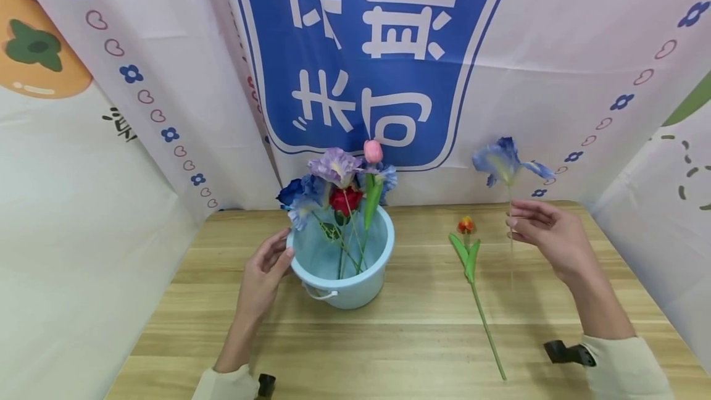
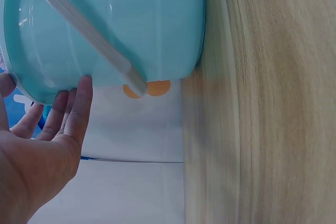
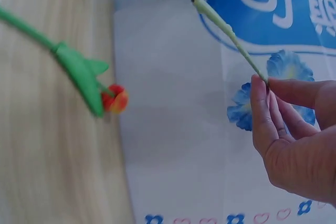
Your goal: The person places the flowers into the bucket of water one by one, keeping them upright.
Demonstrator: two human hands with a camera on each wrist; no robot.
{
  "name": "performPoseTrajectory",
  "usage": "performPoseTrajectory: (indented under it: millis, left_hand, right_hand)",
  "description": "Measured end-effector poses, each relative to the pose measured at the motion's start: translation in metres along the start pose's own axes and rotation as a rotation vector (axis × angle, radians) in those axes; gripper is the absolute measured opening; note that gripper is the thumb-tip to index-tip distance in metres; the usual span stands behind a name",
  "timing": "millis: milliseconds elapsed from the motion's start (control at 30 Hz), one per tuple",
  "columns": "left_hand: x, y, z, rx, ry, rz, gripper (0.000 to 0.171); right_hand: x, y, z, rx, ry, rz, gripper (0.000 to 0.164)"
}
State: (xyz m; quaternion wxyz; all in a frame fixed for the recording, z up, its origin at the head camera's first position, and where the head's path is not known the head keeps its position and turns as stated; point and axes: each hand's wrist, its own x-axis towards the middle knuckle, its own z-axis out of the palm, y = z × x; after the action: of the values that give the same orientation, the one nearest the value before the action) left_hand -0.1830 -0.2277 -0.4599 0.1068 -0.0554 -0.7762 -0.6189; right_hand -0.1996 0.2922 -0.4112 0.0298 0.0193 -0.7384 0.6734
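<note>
My left hand (image 1: 264, 273) holds the light blue bucket (image 1: 355, 294) at its left rim. In the left wrist view, the thumb is at the rim and the fingertips (image 2: 84, 81) lie against the outer wall. Several artificial flowers stand in the bucket: a pink tulip (image 1: 373, 151), a red rose (image 1: 345, 200), a purple iris (image 1: 335, 166) and blue blooms (image 1: 311, 193). My right hand (image 1: 547, 236) pinches the thin stem (image 3: 231, 35) of a blue iris (image 1: 502, 162), bloom up, above the table's right side. Left of that hand lies an orange-red tulip (image 1: 466, 225) with green leaves.
The wooden table (image 1: 411, 350) ends at a white printed cloth (image 1: 183, 36) with a large blue sign (image 1: 355, 66) behind the bucket. More cloth hangs at both sides. The bucket's white handle (image 2: 86, 30) hangs down its near side.
</note>
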Motion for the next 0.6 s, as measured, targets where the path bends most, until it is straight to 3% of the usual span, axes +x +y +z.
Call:
performPoseTrajectory:
  millis: [600]
  left_hand:
    - [-0.001,0.000,0.001,-0.013,0.006,-0.018,0.047]
  right_hand:
    - [0.009,-0.047,0.060,0.048,-0.021,-0.119,0.033]
